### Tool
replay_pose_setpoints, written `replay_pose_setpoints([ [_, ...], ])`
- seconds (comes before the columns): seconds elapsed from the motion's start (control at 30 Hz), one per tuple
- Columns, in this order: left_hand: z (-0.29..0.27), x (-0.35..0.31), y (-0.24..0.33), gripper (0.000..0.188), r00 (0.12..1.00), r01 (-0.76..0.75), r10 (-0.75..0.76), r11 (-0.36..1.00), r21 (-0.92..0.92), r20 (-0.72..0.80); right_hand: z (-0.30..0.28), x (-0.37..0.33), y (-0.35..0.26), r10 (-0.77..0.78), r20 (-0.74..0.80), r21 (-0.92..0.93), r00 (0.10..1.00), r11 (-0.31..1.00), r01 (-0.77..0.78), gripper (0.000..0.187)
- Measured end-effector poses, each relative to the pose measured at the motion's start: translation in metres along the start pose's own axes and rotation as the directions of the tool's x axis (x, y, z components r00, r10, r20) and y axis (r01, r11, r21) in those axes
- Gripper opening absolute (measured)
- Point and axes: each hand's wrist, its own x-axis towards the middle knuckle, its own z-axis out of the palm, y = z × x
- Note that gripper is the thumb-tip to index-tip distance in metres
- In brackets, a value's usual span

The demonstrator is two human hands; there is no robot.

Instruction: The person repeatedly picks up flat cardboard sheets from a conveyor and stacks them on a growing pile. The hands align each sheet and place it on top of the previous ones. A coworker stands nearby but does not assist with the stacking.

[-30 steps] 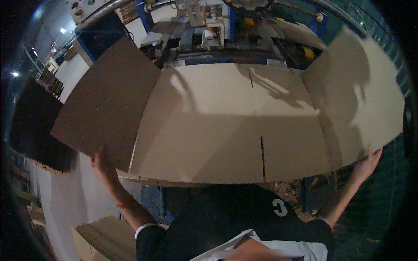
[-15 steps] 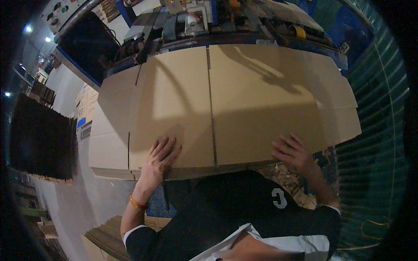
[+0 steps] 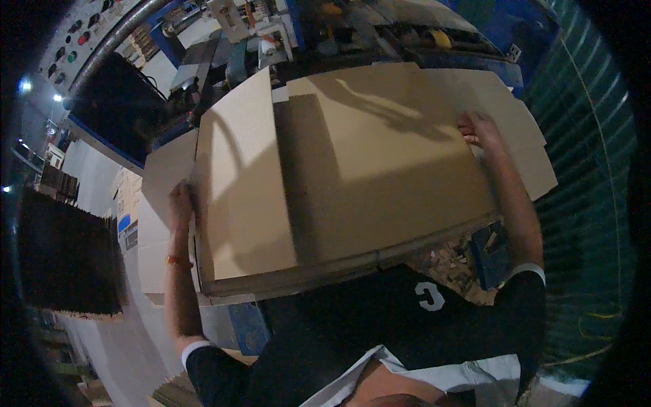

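Head view shows a large flat brown corrugated cardboard sheet [image 3: 380, 156] lying on a desk [image 3: 325, 275] before the person, with one panel [image 3: 244, 183] folded over at its 9 o'clock side. The left hand [image 3: 182, 203] sits at the 9 o'clock edge of that folded panel, fingers together and pressed against the edge; whether they wrap under it I cannot tell. The right hand [image 3: 478, 129] rests at about 2 o'clock on the sheet, fingers curled onto the top face near a flap [image 3: 525, 146], touching it. The cardboard lies between the two hands, spanning nearly the whole desk. Its long axis runs from 9 o'clock to 3 o'clock, tilted slightly so the 3 o'clock end sits higher in the picture. A second pale cardboard piece [image 3: 159, 203] shows beneath, beyond the left hand. Blue machinery [image 3: 325, 27] stands at 12 o'clock.
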Motion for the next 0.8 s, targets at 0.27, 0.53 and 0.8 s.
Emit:
replay_pose_setpoints([
  [0.27, 0.018, 0.029, -0.002, 0.053, 0.987, -0.143, 0.149, 0.986, 0.089, -0.059, 0.030, 0.007, 0.003, -0.417, -0.178, -0.465, 0.891, 0.834, 0.298, 0.040],
  [0.53, 0.042, 0.013, 0.016, 0.047, 0.998, -0.047, 0.043, 0.995, -0.091, -0.054, 0.025, 0.022, 0.019, -0.372, -0.122, -0.473, 0.920, 0.837, 0.275, 0.037],
  [0.8, 0.017, -0.020, 0.076, 0.053, 0.926, -0.329, 0.377, 0.807, 0.490, 0.002, 0.029, -0.063, -0.040, -0.591, 0.134, -0.738, 0.795, 0.476, 0.478, 0.056],
])
